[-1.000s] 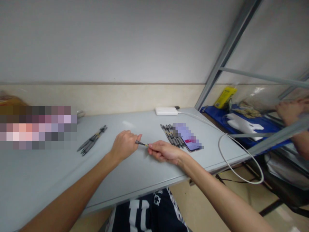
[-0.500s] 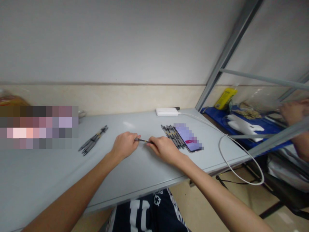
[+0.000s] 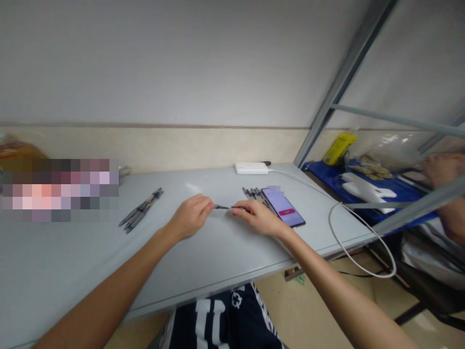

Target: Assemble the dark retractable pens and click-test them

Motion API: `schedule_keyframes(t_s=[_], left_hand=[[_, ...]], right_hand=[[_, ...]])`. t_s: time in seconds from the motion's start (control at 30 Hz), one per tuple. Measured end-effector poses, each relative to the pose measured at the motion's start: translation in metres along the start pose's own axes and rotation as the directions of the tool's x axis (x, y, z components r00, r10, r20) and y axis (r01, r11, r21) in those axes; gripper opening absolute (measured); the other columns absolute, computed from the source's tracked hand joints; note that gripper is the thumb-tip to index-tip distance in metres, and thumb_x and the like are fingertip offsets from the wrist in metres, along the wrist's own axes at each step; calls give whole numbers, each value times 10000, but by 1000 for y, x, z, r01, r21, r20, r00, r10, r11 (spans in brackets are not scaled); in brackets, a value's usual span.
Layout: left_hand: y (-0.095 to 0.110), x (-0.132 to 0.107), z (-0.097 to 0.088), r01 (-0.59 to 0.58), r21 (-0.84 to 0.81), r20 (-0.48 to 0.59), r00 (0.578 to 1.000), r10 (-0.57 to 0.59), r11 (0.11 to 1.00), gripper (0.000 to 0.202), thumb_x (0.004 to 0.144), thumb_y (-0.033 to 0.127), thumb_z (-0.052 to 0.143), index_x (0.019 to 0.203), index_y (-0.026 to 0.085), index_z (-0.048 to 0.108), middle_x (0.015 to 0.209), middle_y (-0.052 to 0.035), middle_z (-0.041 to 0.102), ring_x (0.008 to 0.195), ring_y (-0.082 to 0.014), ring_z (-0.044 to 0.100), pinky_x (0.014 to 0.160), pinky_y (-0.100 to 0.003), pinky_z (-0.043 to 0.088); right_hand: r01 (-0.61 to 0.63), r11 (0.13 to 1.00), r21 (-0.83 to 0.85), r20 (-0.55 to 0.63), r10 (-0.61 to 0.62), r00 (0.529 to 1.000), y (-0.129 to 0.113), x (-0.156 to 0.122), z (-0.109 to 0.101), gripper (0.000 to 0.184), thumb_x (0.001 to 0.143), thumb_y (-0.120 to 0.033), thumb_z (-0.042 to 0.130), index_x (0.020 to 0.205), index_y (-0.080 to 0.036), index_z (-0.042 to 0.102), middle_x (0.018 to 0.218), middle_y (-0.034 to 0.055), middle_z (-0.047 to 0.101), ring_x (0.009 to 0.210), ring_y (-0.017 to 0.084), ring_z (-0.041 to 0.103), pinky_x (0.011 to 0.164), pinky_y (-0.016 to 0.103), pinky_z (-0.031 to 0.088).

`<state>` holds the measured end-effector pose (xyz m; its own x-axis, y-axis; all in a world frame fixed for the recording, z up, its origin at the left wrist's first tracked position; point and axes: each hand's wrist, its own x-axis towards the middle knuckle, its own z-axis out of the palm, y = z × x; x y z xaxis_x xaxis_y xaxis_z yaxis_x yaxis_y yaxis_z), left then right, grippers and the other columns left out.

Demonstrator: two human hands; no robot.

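Observation:
A slim dark pen (image 3: 222, 207) lies level between my two hands, just above the table (image 3: 203, 261). My left hand (image 3: 192, 215) is closed on its left end, and the fingers hide that tip. My right hand (image 3: 259, 217) pinches the other end, with the thumb along the near side. To the left lies a small bundle of grey pens (image 3: 140, 212). Further grey pens (image 3: 250, 193) lie in a row beside the phone (image 3: 285, 209), partly hidden behind my right hand.
A white power bank (image 3: 251, 168) sits against the wall, its white cable (image 3: 330, 215) looping over the table's right edge. A grey metal frame (image 3: 341, 82) rises at the right. Beyond it are a blue surface with a yellow packet (image 3: 339, 149) and another person's arm (image 3: 448, 194).
Both hands and the pen have shifted slightly to the right. My right hand now covers more of the pen row, and the phone screen shows more clearly.

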<state>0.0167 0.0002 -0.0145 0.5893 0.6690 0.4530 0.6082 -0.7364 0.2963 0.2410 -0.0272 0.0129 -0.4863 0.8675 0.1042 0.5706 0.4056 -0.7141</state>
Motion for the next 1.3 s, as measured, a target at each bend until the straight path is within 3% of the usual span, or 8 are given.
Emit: schedule_keyframes(t_s=[0.2,0.33,0.43,0.6,0.8,0.97,1.1,1.3], left_hand=[[1,1,4,197,-227,137,976,-169,954,453,934,361,308,584,175,527,498,29,472,487,-119,443,546,-256,317],[-2,2,4,274,-409,87,961,-262,870,337,910,385,370,783,176,602,553,39,491,525,-118,458,537,-238,323],[-5,2,3,286,-588,31,942,-333,756,231,853,387,492,924,181,567,651,29,550,568,-119,500,540,-228,361],[-10,3,4,283,-731,-16,903,-430,621,238,774,387,610,848,163,577,667,-6,607,633,-140,575,611,-258,437],[-16,6,6,294,-818,-22,843,-538,494,263,750,411,644,750,151,600,624,-19,646,595,-130,581,634,-270,451],[-15,6,5,285,-919,59,782,-621,272,309,634,405,739,721,141,604,583,-5,635,538,-117,570,588,-263,458],[-14,6,5,276,-923,53,781,-623,268,293,640,387,737,729,136,614,586,-5,638,530,-109,566,577,-255,454],[-16,7,6,273,-920,43,785,-618,282,276,644,376,732,713,137,614,570,-2,630,524,-107,563,559,-246,443]], right_hand=[[48,996,-73,-49,-52,997,7,-3,5,231,889,-302,497,905,-152,672,726,31,633,633,129,495,609,236,333],[6,998,-55,-81,-10,997,12,-2,9,241,874,-325,514,893,-149,678,654,10,597,569,114,459,562,231,312],[-48,995,89,-107,58,993,18,2,11,292,865,-385,512,863,-140,671,660,3,569,577,109,445,546,228,310],[-125,907,401,-174,210,962,25,6,10,442,890,-503,378,847,-143,630,536,-43,405,452,92,353,446,225,271],[-49,909,415,-260,170,951,18,7,9,293,770,-292,601,1042,-188,572,741,-8,537,541,95,505,444,201,351],[-99,897,431,-257,227,940,14,10,11,264,815,-386,540,960,-168,572,740,21,599,533,97,526,404,183,351],[-115,888,446,-246,245,938,14,12,11,305,831,-429,492,721,-151,552,644,21,595,471,78,498,389,176,349],[-66,827,559,-266,254,930,13,13,9,298,735,-409,611,894,-157,595,682,15,614,486,99,531,386,198,380]])
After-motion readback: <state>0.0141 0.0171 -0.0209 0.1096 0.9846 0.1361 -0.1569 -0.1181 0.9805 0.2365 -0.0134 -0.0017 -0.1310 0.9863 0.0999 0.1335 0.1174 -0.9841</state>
